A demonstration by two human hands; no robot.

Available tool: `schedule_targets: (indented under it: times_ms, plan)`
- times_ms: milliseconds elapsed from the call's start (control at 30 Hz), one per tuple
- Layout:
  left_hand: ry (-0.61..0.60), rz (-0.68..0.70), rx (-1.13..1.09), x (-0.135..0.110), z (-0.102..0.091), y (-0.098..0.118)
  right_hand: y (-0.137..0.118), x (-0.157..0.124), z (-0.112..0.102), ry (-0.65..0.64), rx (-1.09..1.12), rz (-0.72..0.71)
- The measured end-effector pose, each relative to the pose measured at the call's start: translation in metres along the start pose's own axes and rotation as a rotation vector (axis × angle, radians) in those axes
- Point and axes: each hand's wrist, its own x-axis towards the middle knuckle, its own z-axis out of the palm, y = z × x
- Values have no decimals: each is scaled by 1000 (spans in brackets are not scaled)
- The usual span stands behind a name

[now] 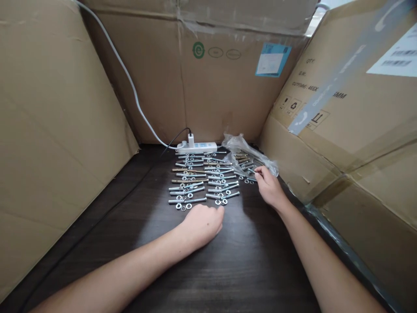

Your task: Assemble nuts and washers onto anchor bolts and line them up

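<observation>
Rows of silver and brass-coloured bolts lie on the dark table, with washers and nuts set beside them. My left hand rests just in front of these rows, its fingers curled closed. Whatever is inside them, if anything, is hidden. Off to the right, my right hand pinches a silver bolt between thumb and fingers. It is at the mouth of a clear plastic bag, where more loose bolts are heaped. A few washers lie just left of that hand.
A white power strip with a plugged-in charger sits behind the rows. A white cable and a black cable run off to the left. Cardboard boxes stand at the left, back and right.
</observation>
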Motion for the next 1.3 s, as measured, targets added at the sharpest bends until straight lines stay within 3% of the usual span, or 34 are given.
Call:
schedule_targets:
  times_ms: [67,133,267,367,533,667,933,1100,1300]
  plan:
    - [-9,-48,-142,3,-5,-1,-5,-2,0,-20,4,-14]
    - [-73,-148,-430,6,-11,-3,-15,-5,0,-28,19,-63]
    - [-363,-374,-1227,9,-18,-11,-43,-15,1,-43,72,-221]
    - [-385,-406,-1504,9,-19,-17,-63,-27,5,-162,101,-327]
    - [-307,-482,-1595,10,-14,-18,-83,-42,12,-389,131,-424]
    - [-251,-492,-1559,9,-11,-15,-90,-44,14,-478,130,-441]
    - [-365,-419,-1457,6,-15,-8,-93,-43,5,-418,-19,-469]
    - [-328,-381,-1516,7,-13,-10,-94,-45,5,-406,-72,-486]
    - [-403,-380,-1594,7,-15,-11,-93,-42,-1,-325,-101,-495]
